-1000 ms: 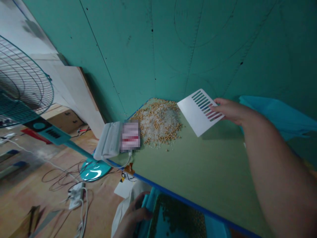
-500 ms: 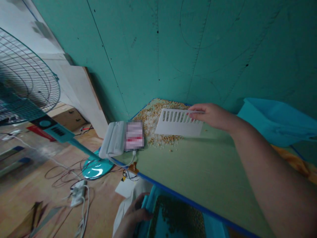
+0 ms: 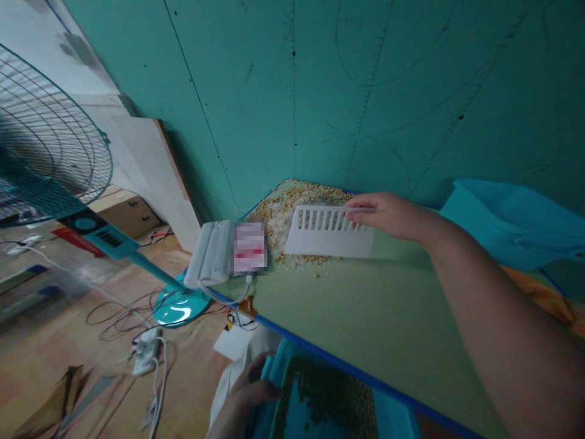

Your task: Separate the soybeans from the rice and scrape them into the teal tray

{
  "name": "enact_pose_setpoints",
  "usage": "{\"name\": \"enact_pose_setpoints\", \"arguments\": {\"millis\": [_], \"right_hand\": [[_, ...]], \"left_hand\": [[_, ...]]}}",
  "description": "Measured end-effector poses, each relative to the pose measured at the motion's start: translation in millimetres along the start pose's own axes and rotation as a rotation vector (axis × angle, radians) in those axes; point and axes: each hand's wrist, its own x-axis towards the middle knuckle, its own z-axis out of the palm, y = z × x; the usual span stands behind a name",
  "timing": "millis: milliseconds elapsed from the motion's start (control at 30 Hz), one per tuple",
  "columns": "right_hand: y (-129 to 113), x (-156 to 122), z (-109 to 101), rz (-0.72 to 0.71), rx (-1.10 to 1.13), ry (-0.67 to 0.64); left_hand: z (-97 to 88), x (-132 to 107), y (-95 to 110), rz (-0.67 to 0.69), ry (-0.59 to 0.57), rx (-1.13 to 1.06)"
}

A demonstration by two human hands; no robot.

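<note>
A white slotted plastic scraper (image 3: 329, 238) is gripped at its upper right corner by my right hand (image 3: 384, 213). It leans over a spread of yellow beans and pale grains (image 3: 278, 213) on the green tabletop (image 3: 365, 311), hiding some of them. My left hand (image 3: 256, 390) grips the left rim of a blue plastic bin (image 3: 301, 399) just below the table's near edge. Dark small grains and some beans cover part of the bin's bottom.
A white power bank-like block (image 3: 209, 253) and a cabled device with a blurred screen (image 3: 249, 246) sit at the table's left corner. Right stands another blue bin (image 3: 512, 225) by an orange cloth (image 3: 543, 296). A standing fan (image 3: 100, 231) and a power strip (image 3: 147, 350) are on the left.
The scraper has come slightly nearer to the table's front edge, covering more of the beans in front. My left hand still grips the bin.
</note>
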Motion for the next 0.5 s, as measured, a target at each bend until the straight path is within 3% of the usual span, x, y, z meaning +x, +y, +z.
{"name": "enact_pose_setpoints", "arguments": {"millis": [333,500], "right_hand": [[-6,-1,3,0.0,0.01,-0.052],[-3,0,6,0.011,0.084,-0.119]], "left_hand": [[-17.5,7,0,-0.027,-0.032,0.076],[-26.4,10,0,0.05,0.015,0.111]]}}
